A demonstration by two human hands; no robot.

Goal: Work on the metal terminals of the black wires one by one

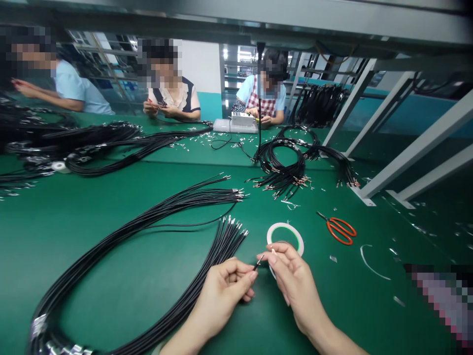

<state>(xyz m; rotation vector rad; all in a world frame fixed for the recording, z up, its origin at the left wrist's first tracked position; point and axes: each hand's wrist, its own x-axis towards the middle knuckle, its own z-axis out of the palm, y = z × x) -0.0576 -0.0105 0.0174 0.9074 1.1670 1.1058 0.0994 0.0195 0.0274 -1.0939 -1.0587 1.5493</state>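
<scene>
My left hand [229, 291] is closed in a pinch on a thin black cable [255, 266], whose stripped metallic tip points up and right. Just right of that tip is my right hand [293, 281], thumb and fingers drawn together. A small pale bit shows at its fingertips, too small to name. Behind the right hand lies a roll of white tape [271, 230] with a green inner ring, partly covered by the fingers. To the left, a long looped bundle of black cables [121, 246] lies on the green table, its silvery ends gathered near my left hand.
Orange-handled scissors [338, 229] lie right of the tape. More coiled cables [283, 162] with coppery ends sit beyond. Grey metal legs [417, 148] stand at right. Cable heaps [92, 143] lie back left. Several people work across the table, near a white box [242, 118]. Small scraps are scattered about.
</scene>
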